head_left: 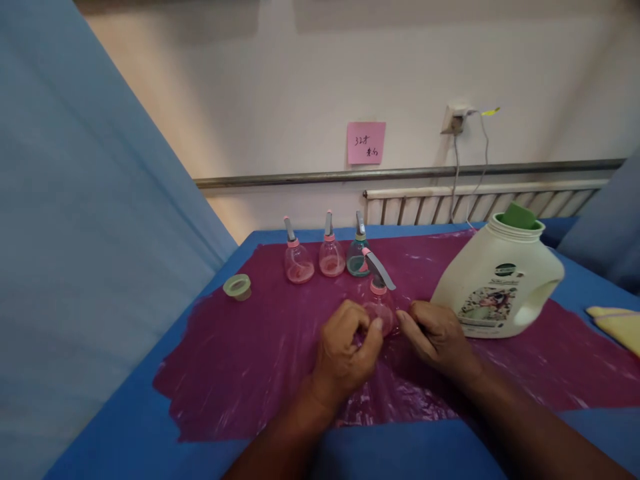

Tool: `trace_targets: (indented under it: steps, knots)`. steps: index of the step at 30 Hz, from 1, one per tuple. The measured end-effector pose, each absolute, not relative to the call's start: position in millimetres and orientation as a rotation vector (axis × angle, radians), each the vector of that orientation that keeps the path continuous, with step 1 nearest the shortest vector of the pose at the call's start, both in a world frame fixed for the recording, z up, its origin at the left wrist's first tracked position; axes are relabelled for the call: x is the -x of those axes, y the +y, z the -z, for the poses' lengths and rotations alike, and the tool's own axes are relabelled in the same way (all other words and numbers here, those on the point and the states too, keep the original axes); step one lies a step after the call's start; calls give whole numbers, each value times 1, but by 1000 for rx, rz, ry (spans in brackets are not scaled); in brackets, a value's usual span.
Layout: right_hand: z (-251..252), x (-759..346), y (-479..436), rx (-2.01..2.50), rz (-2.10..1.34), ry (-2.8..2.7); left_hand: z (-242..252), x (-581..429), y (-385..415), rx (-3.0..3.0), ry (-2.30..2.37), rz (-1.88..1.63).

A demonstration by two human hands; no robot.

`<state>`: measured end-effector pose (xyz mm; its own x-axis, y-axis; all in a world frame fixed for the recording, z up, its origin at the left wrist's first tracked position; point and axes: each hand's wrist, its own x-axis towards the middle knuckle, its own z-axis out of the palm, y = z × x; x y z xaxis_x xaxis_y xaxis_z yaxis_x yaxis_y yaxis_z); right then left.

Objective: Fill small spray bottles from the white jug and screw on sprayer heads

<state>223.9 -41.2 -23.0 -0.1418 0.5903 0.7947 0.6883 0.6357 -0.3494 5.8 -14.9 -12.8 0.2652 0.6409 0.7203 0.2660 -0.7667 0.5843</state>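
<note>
A pink see-through spray bottle (380, 308) with a grey trigger top stands upright, tilted slightly, between my hands. My left hand (347, 343) is closed at its lower left side, thumb tip in front of the bottle. Curled fingers close my right hand (440, 337) just right of the bottle, its thumb pointing at it. What either hand's fingertips pinch, if anything, is hidden. Behind stand two more pink spray bottles (300, 265) and a teal spray bottle (357, 262), all with some liquid inside.
A large cream jug (493, 280) with a green piece (519, 215) in its mouth stands close to my right hand. A small greenish cup (238, 287) sits left on the purple plastic sheet (240, 360). Yellow cloth (617, 325) lies far right. A blue curtain (90, 200) hangs left.
</note>
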Motion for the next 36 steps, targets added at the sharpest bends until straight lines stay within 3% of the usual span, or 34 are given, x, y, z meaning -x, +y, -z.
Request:
trace_targets:
  steps: [4, 13, 28, 36]
  knots:
    - [27, -225, -37, 1102, 0, -1676, 15, -5, -9, -2079, 1096, -1453]
    - [44, -222, -27, 1155, -228, -1656, 34, -11, -1, -2007, 1234, -886]
    - [25, -207, -37, 1150, -354, -1469, 18, -12, -10, -1993, 1129, -722]
    - [24, -205, -36, 1139, -392, -1429, 20, -18, -10, -2004, 1181, -823]
